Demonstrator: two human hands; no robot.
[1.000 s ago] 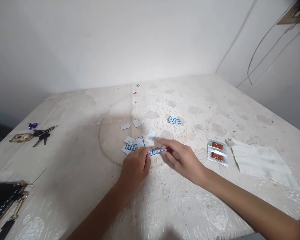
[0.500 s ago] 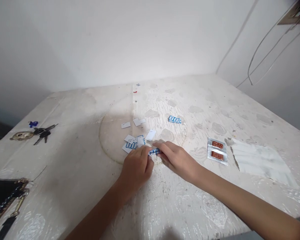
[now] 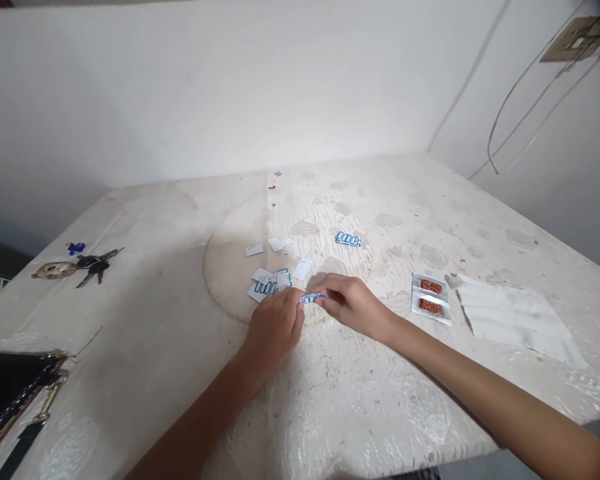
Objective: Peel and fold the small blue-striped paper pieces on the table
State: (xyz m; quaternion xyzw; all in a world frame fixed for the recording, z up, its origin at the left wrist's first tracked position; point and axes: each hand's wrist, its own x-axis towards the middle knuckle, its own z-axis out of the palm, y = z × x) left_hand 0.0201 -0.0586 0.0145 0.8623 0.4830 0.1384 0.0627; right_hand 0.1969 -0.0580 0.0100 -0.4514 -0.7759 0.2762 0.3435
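Between my two hands is a small blue-and-white paper piece (image 3: 311, 298), pinched at both ends. My left hand (image 3: 276, 320) closes on its left end, and my right hand (image 3: 351, 304) grips its right end between thumb and fingers. Just beyond my left hand lies a loose pile of small white and blue-printed paper pieces (image 3: 265, 289), some overlapping. A plain white piece (image 3: 303, 269) rests right above the held one. Farther back are more white slips (image 3: 280, 245), and a blue-printed piece (image 3: 349, 239) lies to the right of them.
At the right are a silver blister pack (image 3: 431, 298) with two reddish-brown tablets and a white cloth or sheet (image 3: 517, 320). Keys (image 3: 96, 265) with a fob lie at the left, above a black pouch (image 3: 13, 393). A wall (image 3: 280, 87) borders the plastic-covered table (image 3: 155, 373).
My right hand has shifted its fingers on the paper piece, which now shows more plainly between both hands. The view has tilted slightly.
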